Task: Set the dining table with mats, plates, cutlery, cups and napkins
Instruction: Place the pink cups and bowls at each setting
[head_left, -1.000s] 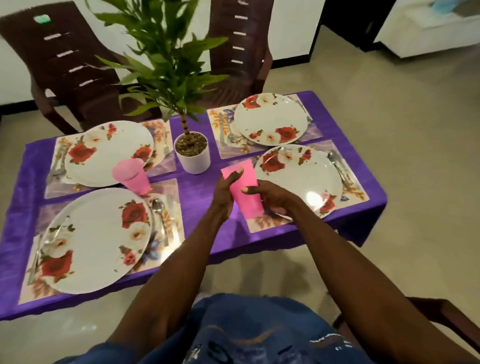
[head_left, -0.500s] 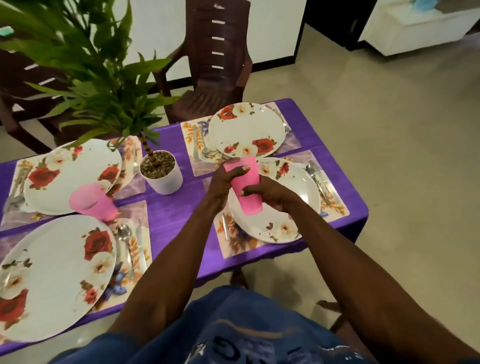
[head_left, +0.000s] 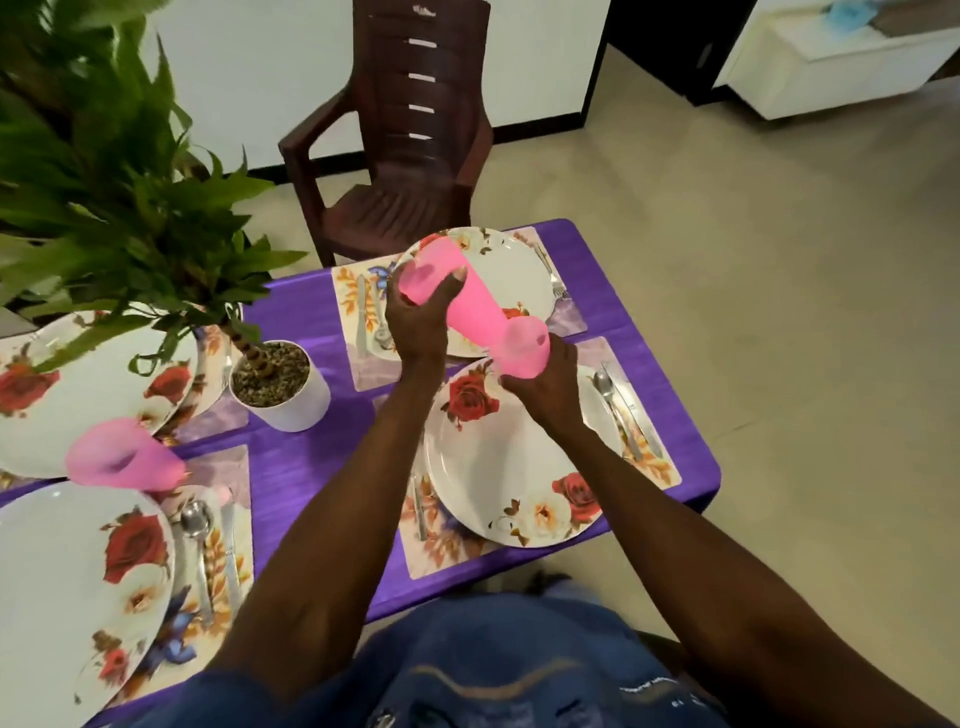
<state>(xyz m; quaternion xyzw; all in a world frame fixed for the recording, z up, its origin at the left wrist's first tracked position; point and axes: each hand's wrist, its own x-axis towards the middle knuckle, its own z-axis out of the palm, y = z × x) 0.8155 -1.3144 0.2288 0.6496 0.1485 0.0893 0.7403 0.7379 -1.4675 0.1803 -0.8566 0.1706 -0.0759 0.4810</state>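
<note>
Left hand: the left hand (head_left: 415, 317) is curling its fingers and thumb around the upper pink cup (head_left: 452, 291), gripping it near the rim end, with the cup tilted and lying across the air above the far plate (head_left: 509, 275).
Right hand: the right hand (head_left: 540, 384) is wrapping its fingers around the lower pink cup (head_left: 522, 348), holding it from underneath just past the far edge of the near plate (head_left: 509, 457).
Cups together: the two cups are meeting end to end between the hands; whether one is still seated inside the other, I cannot tell.
Change: half a second ago both hands were clasping what looked like a single upright pink stack over the near plate; now the hands are spreading apart, the left one is rising toward the far place setting, and the stack is showing as two cups.
Where the cups are: both are hanging in the air over the purple tablecloth (head_left: 306, 467), between the far plate and the near plate, touching neither.
Third cup: another pink cup (head_left: 122, 460) is standing on the table at the left, between two floral plates, well apart from both hands.
Nearby: a white plant pot (head_left: 280, 389) is sitting just left of the left forearm.
</note>
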